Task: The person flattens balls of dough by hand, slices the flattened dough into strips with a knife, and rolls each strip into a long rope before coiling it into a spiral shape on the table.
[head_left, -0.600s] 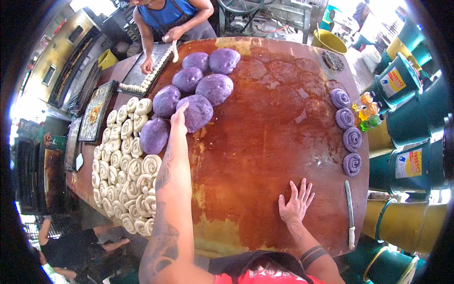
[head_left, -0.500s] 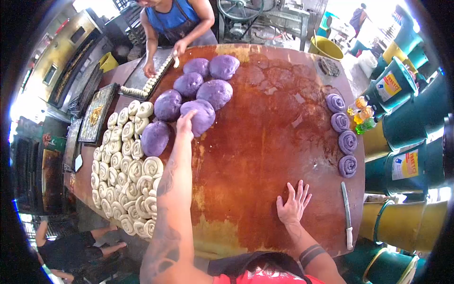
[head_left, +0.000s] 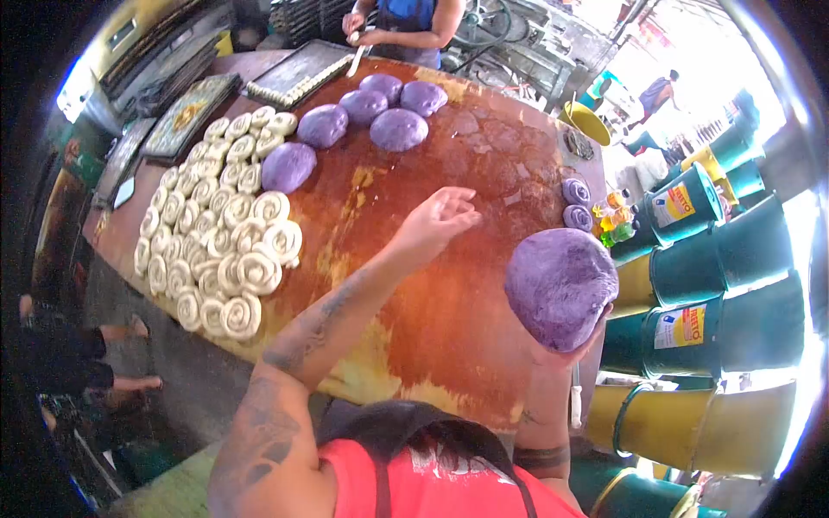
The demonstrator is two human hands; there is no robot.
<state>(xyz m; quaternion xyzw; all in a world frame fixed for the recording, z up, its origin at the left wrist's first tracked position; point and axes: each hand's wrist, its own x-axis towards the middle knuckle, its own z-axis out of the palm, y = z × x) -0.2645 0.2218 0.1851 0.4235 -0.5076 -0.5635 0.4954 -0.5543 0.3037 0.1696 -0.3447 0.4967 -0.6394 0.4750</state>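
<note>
A large purple dough ball (head_left: 561, 289) is raised over the right side of the table. My right hand (head_left: 596, 332) supports it from below and behind, its fingers mostly hidden by the dough. Over the middle of the table is my left hand (head_left: 445, 214), empty, with the fingers loosely stretched toward the right. Several more purple dough balls (head_left: 399, 129) lie grouped at the far left-centre. Two coiled purple dough rolls (head_left: 577, 218) show at the right edge, beyond the held ball. A knife's white handle (head_left: 576, 406) shows beside my right forearm.
Coiled pale dough rolls (head_left: 207, 216) crowd the table's left side. Across the table (head_left: 414, 293), a co-worker (head_left: 414, 30) handles a pale dough strip beside a tray (head_left: 302, 73) of small pieces. Bottles (head_left: 615, 220) and large green buckets (head_left: 725, 259) stand at the right.
One purple dough ball has gone from the left group to my right hand, which has lifted off the table. My left hand has moved right, away from the group. The view has shifted.
</note>
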